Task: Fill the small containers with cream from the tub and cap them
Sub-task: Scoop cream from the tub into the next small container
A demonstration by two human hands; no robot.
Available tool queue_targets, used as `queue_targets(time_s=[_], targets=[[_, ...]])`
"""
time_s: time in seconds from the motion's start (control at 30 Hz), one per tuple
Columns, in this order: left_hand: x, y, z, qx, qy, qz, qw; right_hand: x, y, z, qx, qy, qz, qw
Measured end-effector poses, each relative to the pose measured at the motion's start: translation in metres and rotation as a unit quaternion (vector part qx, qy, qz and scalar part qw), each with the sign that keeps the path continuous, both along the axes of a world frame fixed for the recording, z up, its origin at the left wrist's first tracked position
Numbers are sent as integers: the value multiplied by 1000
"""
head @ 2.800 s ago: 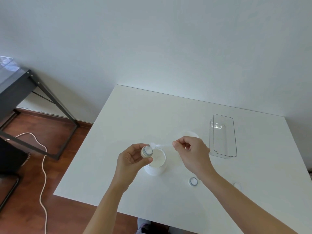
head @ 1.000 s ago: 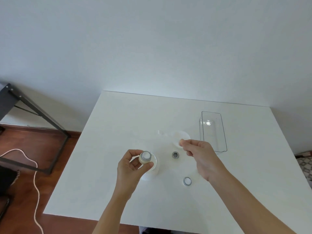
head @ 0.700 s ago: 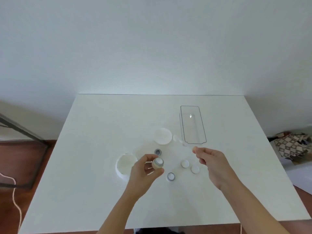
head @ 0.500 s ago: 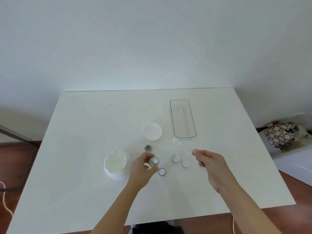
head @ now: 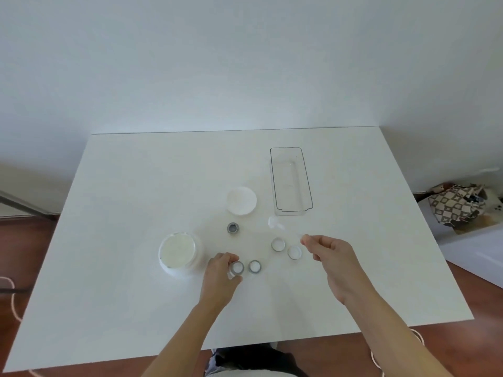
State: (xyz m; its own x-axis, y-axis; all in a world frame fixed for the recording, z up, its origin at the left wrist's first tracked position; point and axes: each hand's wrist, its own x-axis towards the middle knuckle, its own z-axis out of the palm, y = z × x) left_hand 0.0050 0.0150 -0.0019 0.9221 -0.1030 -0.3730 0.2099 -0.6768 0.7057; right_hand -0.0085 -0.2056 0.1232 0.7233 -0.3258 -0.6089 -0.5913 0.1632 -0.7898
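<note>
White cream fills the small container our left hand grips on the counter, our right hand pinching the clear spatula; capping likely follows.

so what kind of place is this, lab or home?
Likely a home room, not a lab: a plain white table against a bare white wall, reddish wooden floor, and a checked fabric bag lying on the floor.
</note>
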Motion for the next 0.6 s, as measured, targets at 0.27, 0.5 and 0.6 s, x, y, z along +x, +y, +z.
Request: queue_targets(time_s=[0.27, 0.5, 0.6], targets=[[7, 6, 6, -14, 17, -2, 1000, 5, 3, 3, 10, -7, 6, 1000], [49, -18, 17, -43, -20, 103, 994, 2, -1, 7, -1, 4, 13, 1000], [63, -26, 8, -21, 11, 129, 991, 4, -2, 10, -13, 3, 23, 1000]])
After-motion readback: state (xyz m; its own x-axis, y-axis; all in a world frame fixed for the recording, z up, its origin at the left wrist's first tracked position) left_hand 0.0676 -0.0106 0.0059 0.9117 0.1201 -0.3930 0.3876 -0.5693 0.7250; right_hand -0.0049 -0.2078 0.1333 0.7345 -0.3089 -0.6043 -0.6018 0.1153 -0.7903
